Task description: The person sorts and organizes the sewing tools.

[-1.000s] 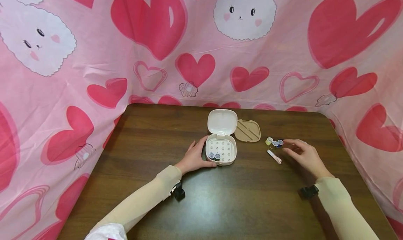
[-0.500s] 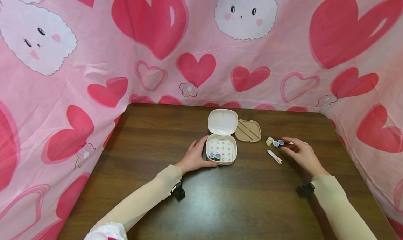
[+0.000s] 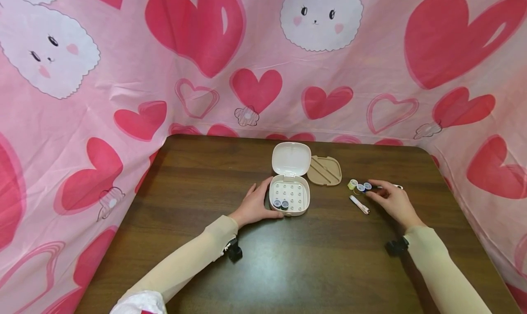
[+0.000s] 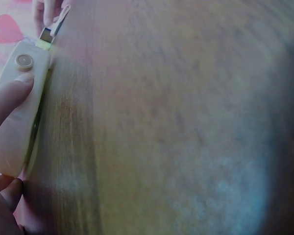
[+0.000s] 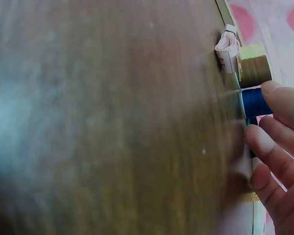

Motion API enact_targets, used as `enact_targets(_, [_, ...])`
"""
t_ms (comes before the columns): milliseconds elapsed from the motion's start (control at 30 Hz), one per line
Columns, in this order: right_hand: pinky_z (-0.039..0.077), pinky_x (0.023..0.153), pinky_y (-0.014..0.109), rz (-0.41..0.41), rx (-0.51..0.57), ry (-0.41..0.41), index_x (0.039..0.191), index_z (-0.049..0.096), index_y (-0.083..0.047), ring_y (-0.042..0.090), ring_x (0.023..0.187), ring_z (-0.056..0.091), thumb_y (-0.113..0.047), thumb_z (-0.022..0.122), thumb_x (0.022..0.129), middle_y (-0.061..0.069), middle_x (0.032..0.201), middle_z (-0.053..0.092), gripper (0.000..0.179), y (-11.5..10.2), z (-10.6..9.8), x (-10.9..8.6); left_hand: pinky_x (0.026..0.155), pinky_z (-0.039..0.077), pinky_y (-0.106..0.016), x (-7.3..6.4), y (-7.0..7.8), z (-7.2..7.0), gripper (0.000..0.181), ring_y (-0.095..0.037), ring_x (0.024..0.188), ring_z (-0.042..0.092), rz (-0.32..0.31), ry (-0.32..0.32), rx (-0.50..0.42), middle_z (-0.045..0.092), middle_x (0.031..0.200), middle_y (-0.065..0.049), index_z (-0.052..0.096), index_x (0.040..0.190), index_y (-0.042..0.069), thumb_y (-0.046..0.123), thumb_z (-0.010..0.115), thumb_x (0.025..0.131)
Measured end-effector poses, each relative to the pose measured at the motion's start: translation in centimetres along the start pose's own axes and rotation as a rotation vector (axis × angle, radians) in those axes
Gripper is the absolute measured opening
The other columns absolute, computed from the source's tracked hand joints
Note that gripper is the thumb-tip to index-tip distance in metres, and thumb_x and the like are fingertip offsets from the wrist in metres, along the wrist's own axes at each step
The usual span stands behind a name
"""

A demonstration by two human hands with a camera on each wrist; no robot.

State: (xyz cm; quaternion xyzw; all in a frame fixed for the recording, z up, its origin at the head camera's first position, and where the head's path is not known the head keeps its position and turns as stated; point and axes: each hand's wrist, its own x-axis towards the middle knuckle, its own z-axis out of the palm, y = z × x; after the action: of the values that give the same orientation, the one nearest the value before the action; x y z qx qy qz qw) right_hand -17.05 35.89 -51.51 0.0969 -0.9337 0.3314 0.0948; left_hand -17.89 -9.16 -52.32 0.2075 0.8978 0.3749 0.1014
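Note:
My left hand (image 3: 253, 207) grips the left side of an open white sewing box (image 3: 306, 198). In the left wrist view, its thumb (image 4: 19, 90) lies on the front wall below a round button (image 4: 24, 61). Two dark thread spools (image 3: 281, 205) sit on pegs in the box's front left corner. My right hand (image 3: 396, 207) pinches a blue thread spool (image 5: 254, 102) on the table between thumb and fingers. Beside that spool stand a brown spool (image 5: 255, 71) and a pale yellow one (image 3: 352, 184). A folded tape measure (image 5: 227, 50) lies just in front of them.
The box's lid (image 3: 291, 158) stands raised at the back. A tan divided tray (image 3: 325, 171) lies right of it. A small dark-and-white item (image 3: 398, 186) shows behind my right hand. Pink heart-patterned cloth (image 3: 255, 39) surrounds the brown table (image 3: 197, 176).
My right hand has moved slightly left, its thumb closing in on the blue spool. The small item behind that hand shows more now. My left hand and the box have stayed put.

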Motion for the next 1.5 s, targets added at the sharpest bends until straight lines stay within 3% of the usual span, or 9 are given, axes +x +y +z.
enact_targets(667, [0.04,0.056,0.017,0.039,0.025,0.058,0.118,0.074,-0.003,-0.002,0.066,0.054,-0.008,0.081,0.091,0.011,0.083,0.073,0.028,0.15,0.57,0.19,0.129,0.008,-0.051,0.09,-0.06,0.03,0.12,-0.023,0.15,0.039,0.0,0.007,0.009,0.038,0.165,-0.008,0.025,0.164,0.01,0.048,0.094,0.073])
enact_targets(1000, [0.041,0.059,0.015,0.063,0.023,0.056,0.115,0.074,-0.004,0.0,0.069,0.055,-0.012,0.08,0.093,0.012,0.09,0.073,0.025,0.02,0.39,0.08,0.129,0.008,-0.051,-0.03,0.08,-0.01,0.12,-0.023,0.15,0.04,-0.005,0.001,0.002,0.039,0.165,-0.009,0.025,0.163,0.009,0.048,0.094,0.073])
enact_targets(1167, [0.046,0.063,0.013,0.102,0.057,0.028,0.119,0.071,-0.002,0.001,0.071,0.059,-0.013,0.076,0.096,0.017,0.096,0.075,0.026,0.07,0.22,0.01,0.129,0.008,-0.051,-0.03,0.06,0.01,0.12,-0.023,0.15,0.04,-0.006,0.002,0.001,0.038,0.165,-0.009,0.025,0.163,0.01,0.048,0.094,0.073])
enact_targets(1500, [0.049,0.064,0.01,0.089,0.116,0.028,0.121,0.067,0.005,-0.001,0.071,0.062,-0.003,0.072,0.097,0.026,0.102,0.072,0.026,0.11,0.19,-0.27,0.129,0.008,-0.051,0.01,0.01,0.04,0.12,-0.023,0.15,0.039,-0.007,0.001,0.012,0.038,0.165,-0.009,0.025,0.163,0.01,0.049,0.094,0.073])
